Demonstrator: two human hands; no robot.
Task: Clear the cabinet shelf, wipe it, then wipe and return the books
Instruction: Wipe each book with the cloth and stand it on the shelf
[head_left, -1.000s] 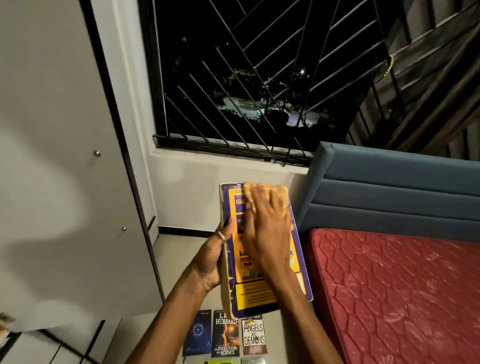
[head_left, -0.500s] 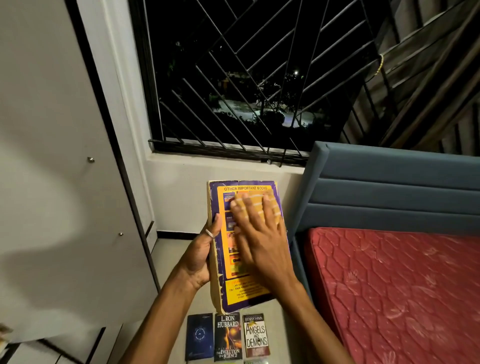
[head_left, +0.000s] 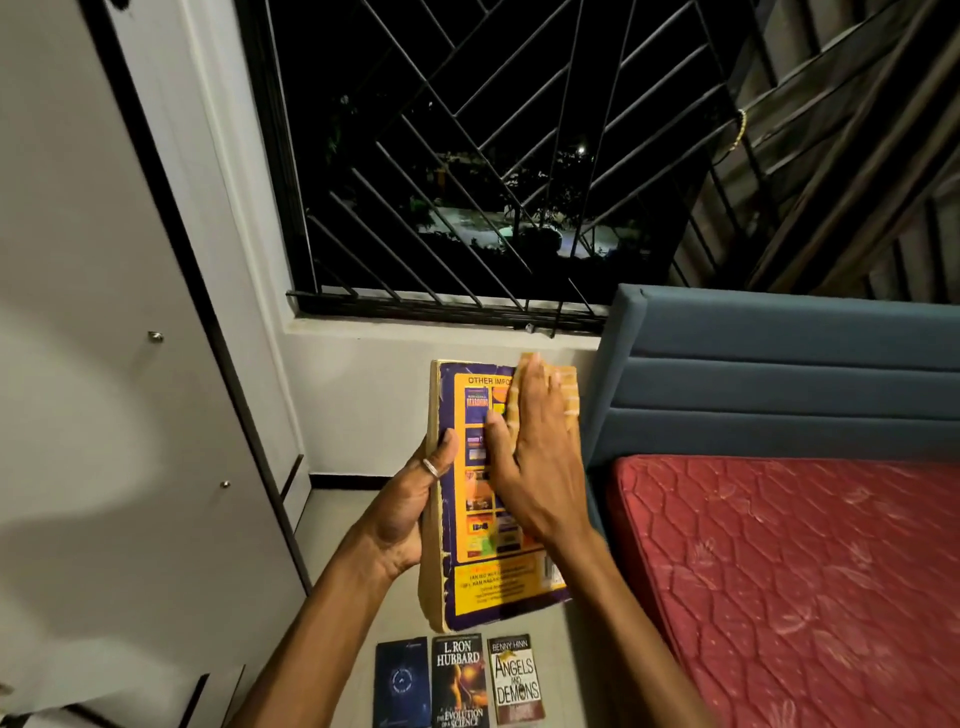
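A thick purple-and-yellow book (head_left: 480, 577) is held up in front of me, back cover facing me. My left hand (head_left: 405, 499) grips its left edge, thumb with a ring on the cover. My right hand (head_left: 535, 447) lies flat on the cover's upper right with straight fingers, pressing a yellowish cloth (head_left: 569, 387) against it. Most of the cloth is hidden under the fingers. On the floor below lie three smaller books side by side: a dark blue one (head_left: 402, 680), an L. Ron Hubbard one (head_left: 460, 680) and Angels and Demons (head_left: 517, 678).
A white cabinet (head_left: 104, 415) with closed doors and small knobs stands at the left. A bed with a red mattress (head_left: 805, 587) and blue headboard (head_left: 779, 374) fills the right. A barred window (head_left: 493, 182) is straight ahead.
My right hand slid with the cloth down the cover and then back up to its upper right corner. The left hand kept its grip on the book.
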